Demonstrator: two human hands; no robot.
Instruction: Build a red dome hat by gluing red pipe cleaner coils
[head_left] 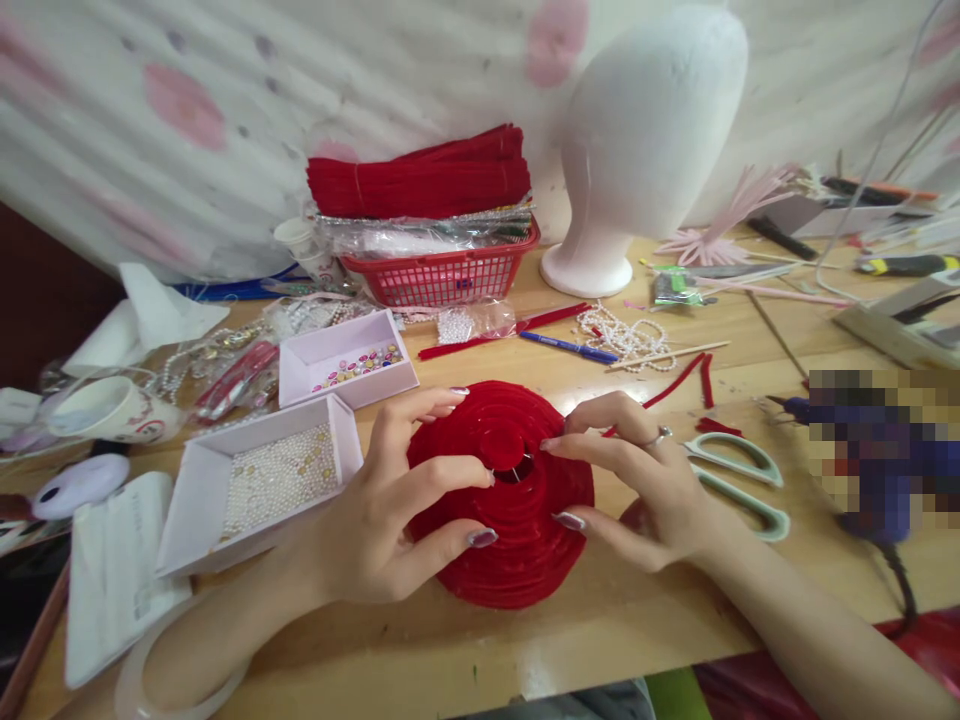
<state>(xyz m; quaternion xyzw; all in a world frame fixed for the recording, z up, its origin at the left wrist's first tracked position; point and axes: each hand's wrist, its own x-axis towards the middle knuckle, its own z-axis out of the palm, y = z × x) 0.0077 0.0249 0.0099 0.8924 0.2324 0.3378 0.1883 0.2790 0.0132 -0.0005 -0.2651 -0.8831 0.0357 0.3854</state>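
A round red fuzzy piece (517, 570), coiled in rings and looking like chenille stems, lies on the wooden table before me. At its centre is a small raised red disc (501, 447), with a dark gap and thin bare wires beside it. My left hand (382, 500) holds the piece from the left, index fingertip at the gap and thumb on the rings. From the right, my right hand (637, 480), with a ring on one finger, grips the piece, its index fingertip near the wires and its thumb on the rings. The undersides of both hands are hidden.
Green-handled scissors (739, 500) and a blue glue gun (877, 450), partly pixelated, lie at right. Boxes of pearl beads (281, 475) and coloured gems (360, 370) stand left. Behind are a red basket (450, 275), a blue pen (568, 347) and a white foam head (649, 140).
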